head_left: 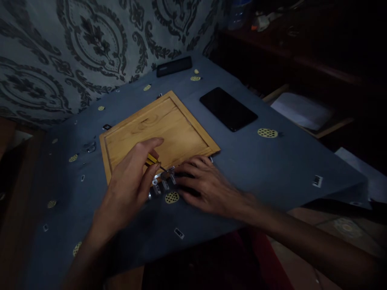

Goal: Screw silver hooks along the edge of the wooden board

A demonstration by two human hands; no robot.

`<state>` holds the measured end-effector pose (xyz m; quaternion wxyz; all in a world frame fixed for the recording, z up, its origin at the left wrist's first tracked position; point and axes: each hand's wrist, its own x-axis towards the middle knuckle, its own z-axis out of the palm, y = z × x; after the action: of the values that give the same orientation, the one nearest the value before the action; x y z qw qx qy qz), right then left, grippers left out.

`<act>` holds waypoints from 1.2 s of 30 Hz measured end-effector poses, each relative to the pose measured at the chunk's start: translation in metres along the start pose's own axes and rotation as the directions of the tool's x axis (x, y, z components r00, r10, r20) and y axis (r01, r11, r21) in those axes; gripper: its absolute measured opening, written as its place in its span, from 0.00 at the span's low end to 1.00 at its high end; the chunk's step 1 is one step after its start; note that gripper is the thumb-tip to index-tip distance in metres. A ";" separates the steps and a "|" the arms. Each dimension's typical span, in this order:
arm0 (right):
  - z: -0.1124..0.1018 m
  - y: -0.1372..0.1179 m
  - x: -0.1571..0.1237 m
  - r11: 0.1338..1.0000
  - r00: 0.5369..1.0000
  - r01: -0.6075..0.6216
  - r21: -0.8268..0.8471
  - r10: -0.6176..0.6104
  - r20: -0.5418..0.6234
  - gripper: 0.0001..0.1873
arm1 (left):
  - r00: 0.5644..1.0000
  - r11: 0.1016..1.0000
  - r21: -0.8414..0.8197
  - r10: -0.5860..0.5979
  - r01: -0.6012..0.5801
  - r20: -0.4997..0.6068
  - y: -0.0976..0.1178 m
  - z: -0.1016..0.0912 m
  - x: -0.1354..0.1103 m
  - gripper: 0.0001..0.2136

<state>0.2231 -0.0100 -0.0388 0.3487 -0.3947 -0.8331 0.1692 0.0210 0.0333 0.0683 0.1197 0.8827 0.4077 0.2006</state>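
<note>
A yellow-handled screwdriver [152, 158] is pinched between the thumb and fingers of my left hand [128, 179]. Its thin shaft slants down to the right, and the tip meets a shiny metal strip with hooks [165, 177]. This strip lies along the near edge of a framed wooden board [160, 129], its prongs pointing toward me. From the right, my right hand [208, 185] bends its fingers around the strip's right end and the board's edge, holding them. The fingertips are partly hidden, and dim light blurs the small parts.
On the blue patterned tablecloth [242, 173] lie a black phone [228, 108] right of the board and a dark phone case [174, 67] at the back. Small clear pieces [90, 147] sit left of the board. A patterned curtain [99, 44] hangs behind; an open drawer [305, 110] is at right.
</note>
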 end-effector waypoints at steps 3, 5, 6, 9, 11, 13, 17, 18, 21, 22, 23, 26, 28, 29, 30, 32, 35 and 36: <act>0.002 -0.001 0.001 1.000 1.000 -0.017 0.015 0.018 -0.025 0.10 | 1.000 1.000 0.000 0.005 -0.005 0.006 0.000 0.000 0.000 0.18; 0.005 -0.001 0.001 1.000 0.998 -0.028 0.009 0.029 -0.052 0.09 | 1.000 1.000 0.003 0.008 -0.008 0.011 0.001 0.000 0.000 0.18; 0.006 0.000 0.001 0.999 0.997 -0.033 0.007 0.034 -0.066 0.08 | 1.000 1.000 0.005 0.011 -0.011 0.012 0.001 0.000 0.000 0.18; 0.008 0.000 0.001 0.999 0.995 -0.038 0.011 0.039 -0.088 0.08 | 1.000 1.000 0.012 0.017 -0.017 0.013 0.001 0.000 0.001 0.18; 0.008 0.000 0.001 0.999 0.995 -0.035 0.012 0.036 -0.094 0.08 | 1.000 1.000 0.007 0.027 -0.027 0.014 0.001 0.000 0.001 0.19; 0.007 0.000 0.002 0.999 0.995 -0.030 0.012 0.031 -0.099 0.08 | 0.999 0.999 0.000 0.034 -0.034 0.009 0.001 0.000 0.001 0.19; 0.006 -0.001 0.002 0.999 0.994 -0.034 0.017 0.036 -0.101 0.06 | 1.000 1.000 0.015 0.019 -0.020 0.003 0.001 0.001 0.001 0.19; 0.006 -0.001 0.002 0.999 0.995 -0.038 0.019 0.039 -0.095 0.06 | 1.000 1.000 0.020 0.017 -0.017 0.002 0.001 0.001 0.001 0.19; 0.004 -0.002 0.002 0.999 0.996 -0.048 0.026 0.050 -0.075 0.06 | 1.000 1.000 0.029 0.012 -0.012 0.002 0.001 0.001 0.000 0.19; 0.004 -0.002 0.002 0.999 0.996 -0.047 0.027 0.048 -0.072 0.05 | 1.000 0.999 0.031 0.012 -0.012 0.002 0.001 0.001 0.000 0.19; 0.004 -0.002 0.003 0.999 0.996 -0.044 0.027 0.046 -0.074 0.05 | 1.000 0.999 0.031 0.014 -0.014 0.000 0.002 0.001 0.000 0.19; 0.003 -0.002 0.003 0.999 0.996 -0.031 0.019 0.032 -0.088 0.06 | 1.000 0.999 0.026 0.023 -0.022 -0.005 0.003 0.001 0.001 0.19; 0.003 -0.002 0.004 0.999 0.995 -0.033 0.015 0.034 -0.090 0.06 | 1.000 1.000 0.023 0.017 -0.017 -0.002 0.003 0.000 0.001 0.19; 0.003 -0.002 0.004 0.999 0.995 -0.033 0.015 0.034 -0.091 0.06 | 1.000 1.000 0.022 0.013 -0.013 -0.001 0.003 0.000 0.001 0.19; 0.003 -0.002 0.004 0.999 0.995 -0.029 0.017 0.030 -0.096 0.06 | 1.000 1.000 0.023 0.013 -0.013 -0.002 0.003 0.000 0.001 0.19; 0.002 -0.002 0.003 1.000 0.994 -0.017 0.021 0.019 -0.111 0.06 | 1.000 1.000 0.023 0.014 -0.014 -0.001 0.003 0.000 0.000 0.19; 0.002 -0.001 0.002 1.000 0.992 -0.009 0.015 0.010 -0.124 0.07 | 1.000 1.000 0.021 0.014 -0.015 0.004 0.002 0.000 0.000 0.19; 0.002 -0.002 0.002 1.000 0.992 -0.012 0.010 0.013 -0.122 0.08 | 1.000 1.000 0.021 0.013 -0.014 0.004 0.002 0.000 0.000 0.19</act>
<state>0.2199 -0.0097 -0.0389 0.3997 -0.4077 -0.8070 0.1509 0.0219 0.0318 0.0693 0.1097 0.8871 0.4036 0.1953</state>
